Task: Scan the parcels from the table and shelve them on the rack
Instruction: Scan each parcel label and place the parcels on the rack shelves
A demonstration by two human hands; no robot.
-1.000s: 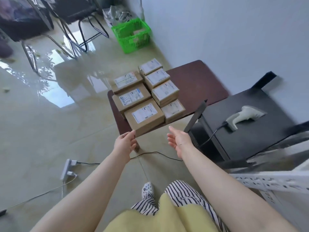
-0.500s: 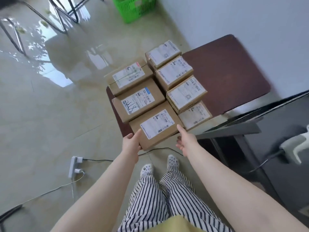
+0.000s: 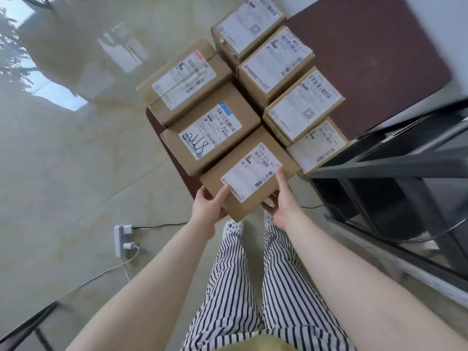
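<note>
You stand on a glossy beige floor (image 3: 63, 188), with a dark brown bench (image 3: 374, 62) in the upper right of the frame. In the lower half, your two arms reach up over the striped trousers (image 3: 253, 287). Your left hand (image 3: 210, 206) grips the near left corner of the nearest parcel (image 3: 249, 173), thumb on top beside the white label (image 3: 252, 171). Your right hand (image 3: 281, 201) holds the near right side, one finger lying on the label, the others under the edge. So both grips are closed on this one box. Its long axis runs from the lower left to the upper right, and its near end overhangs the bench edge towards you. I judge the pull goes straight to you. Behind it, six other parcels (image 3: 276, 62) lie in two rows, touching. A black rack (image 3: 405, 173) is at the right.
</note>
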